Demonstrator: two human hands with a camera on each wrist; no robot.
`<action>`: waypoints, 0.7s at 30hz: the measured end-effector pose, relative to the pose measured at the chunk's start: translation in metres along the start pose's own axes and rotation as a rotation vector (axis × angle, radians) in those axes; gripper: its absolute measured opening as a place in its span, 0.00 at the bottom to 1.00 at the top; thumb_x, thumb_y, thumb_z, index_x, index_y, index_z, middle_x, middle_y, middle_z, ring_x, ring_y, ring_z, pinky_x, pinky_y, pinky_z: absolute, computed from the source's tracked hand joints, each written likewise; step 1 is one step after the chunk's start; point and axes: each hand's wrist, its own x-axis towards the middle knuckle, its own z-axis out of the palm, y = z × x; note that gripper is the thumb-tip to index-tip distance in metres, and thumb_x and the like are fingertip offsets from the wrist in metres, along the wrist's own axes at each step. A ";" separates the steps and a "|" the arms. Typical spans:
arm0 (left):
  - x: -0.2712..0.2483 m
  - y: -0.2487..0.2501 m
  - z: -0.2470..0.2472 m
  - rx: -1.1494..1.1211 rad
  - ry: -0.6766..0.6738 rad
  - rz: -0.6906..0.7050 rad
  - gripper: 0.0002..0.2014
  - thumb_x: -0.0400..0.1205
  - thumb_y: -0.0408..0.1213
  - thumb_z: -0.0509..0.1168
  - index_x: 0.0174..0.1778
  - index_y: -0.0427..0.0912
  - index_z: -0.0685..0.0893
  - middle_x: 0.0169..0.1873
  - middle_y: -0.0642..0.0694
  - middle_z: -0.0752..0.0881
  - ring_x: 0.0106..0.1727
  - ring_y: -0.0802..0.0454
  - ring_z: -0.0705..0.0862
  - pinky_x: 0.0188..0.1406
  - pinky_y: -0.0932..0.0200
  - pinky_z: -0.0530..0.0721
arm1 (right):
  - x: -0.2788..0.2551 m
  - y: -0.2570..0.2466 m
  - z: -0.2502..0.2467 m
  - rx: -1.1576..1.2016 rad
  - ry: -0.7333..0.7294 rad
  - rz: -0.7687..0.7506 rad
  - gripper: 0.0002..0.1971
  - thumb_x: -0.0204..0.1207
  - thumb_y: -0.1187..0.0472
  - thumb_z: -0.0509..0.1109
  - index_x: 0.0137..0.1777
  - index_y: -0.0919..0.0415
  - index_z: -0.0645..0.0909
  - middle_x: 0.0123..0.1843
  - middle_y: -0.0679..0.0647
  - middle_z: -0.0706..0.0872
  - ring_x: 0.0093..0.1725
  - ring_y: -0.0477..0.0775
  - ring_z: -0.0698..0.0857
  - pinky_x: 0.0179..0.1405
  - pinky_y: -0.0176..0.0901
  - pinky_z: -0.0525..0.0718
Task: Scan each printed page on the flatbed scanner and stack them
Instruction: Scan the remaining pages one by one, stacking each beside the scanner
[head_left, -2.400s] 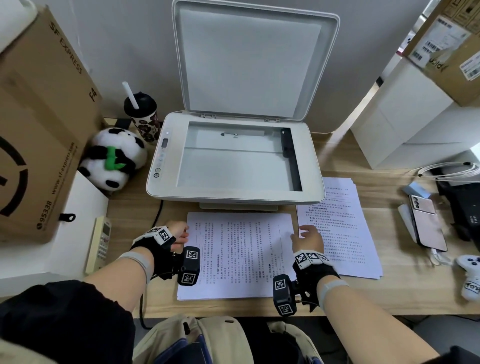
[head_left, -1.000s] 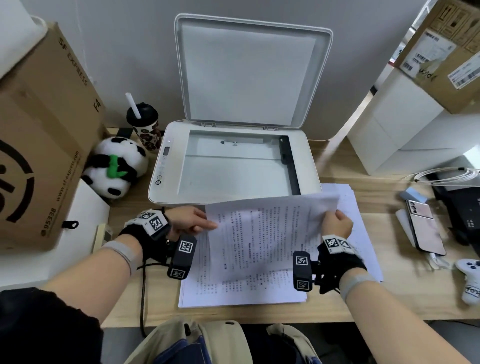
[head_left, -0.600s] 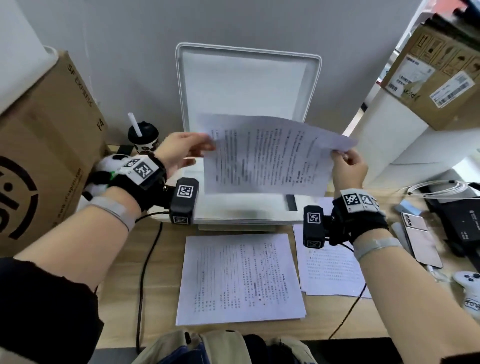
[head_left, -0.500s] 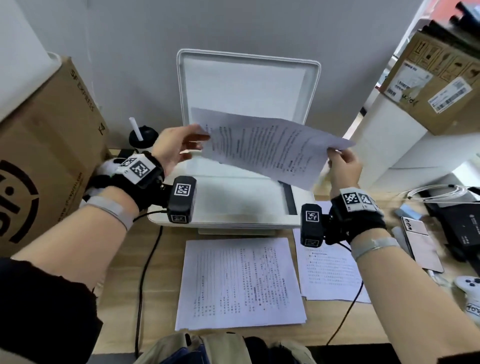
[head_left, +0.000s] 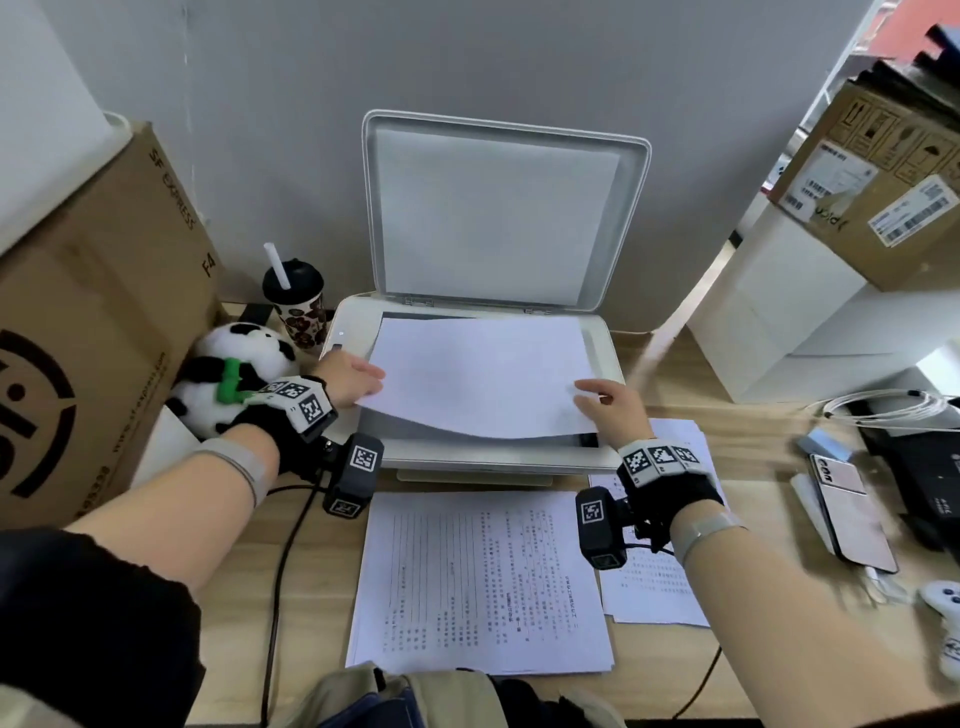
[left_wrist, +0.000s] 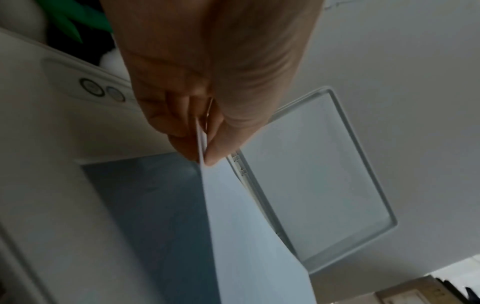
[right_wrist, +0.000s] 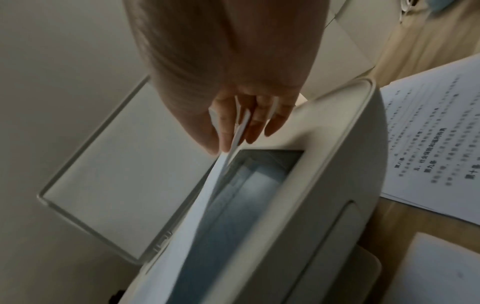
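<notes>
Page (head_left: 480, 376) sits blank side up over my scanner (head_left: 605, 452) glass, near edge bowed up. Left hand (head_left: 349, 375) pinches its 9 o'clock edge, right hand (head_left: 613, 410) pinches the 3 o'clock corner. Printed stack (head_left: 480, 582) lies at 6.

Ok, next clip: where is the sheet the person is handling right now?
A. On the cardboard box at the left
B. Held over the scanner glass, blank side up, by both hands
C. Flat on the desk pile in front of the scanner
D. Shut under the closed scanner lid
B: the sheet is over the scanner glass, blank side up, pinched by the left hand and the right hand, with the lid raised.
</notes>
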 end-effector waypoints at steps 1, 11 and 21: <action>0.001 -0.002 0.003 0.044 -0.003 0.005 0.13 0.78 0.26 0.67 0.58 0.33 0.85 0.51 0.33 0.85 0.47 0.45 0.80 0.43 0.61 0.78 | 0.000 0.004 0.004 -0.054 -0.014 0.015 0.17 0.77 0.64 0.68 0.66 0.62 0.81 0.68 0.56 0.81 0.60 0.51 0.77 0.60 0.37 0.71; 0.009 -0.004 0.013 0.467 0.063 0.042 0.20 0.74 0.33 0.70 0.62 0.50 0.80 0.69 0.42 0.72 0.69 0.44 0.74 0.69 0.52 0.74 | 0.007 0.013 0.018 -0.501 0.035 0.004 0.22 0.70 0.53 0.74 0.66 0.53 0.80 0.72 0.52 0.72 0.73 0.54 0.69 0.73 0.48 0.71; 0.010 -0.003 0.017 0.598 -0.028 0.130 0.29 0.71 0.45 0.75 0.68 0.51 0.76 0.74 0.48 0.71 0.76 0.46 0.67 0.75 0.45 0.68 | 0.008 0.010 0.019 -0.566 0.011 -0.048 0.29 0.71 0.46 0.74 0.70 0.54 0.75 0.72 0.48 0.77 0.73 0.53 0.70 0.71 0.50 0.69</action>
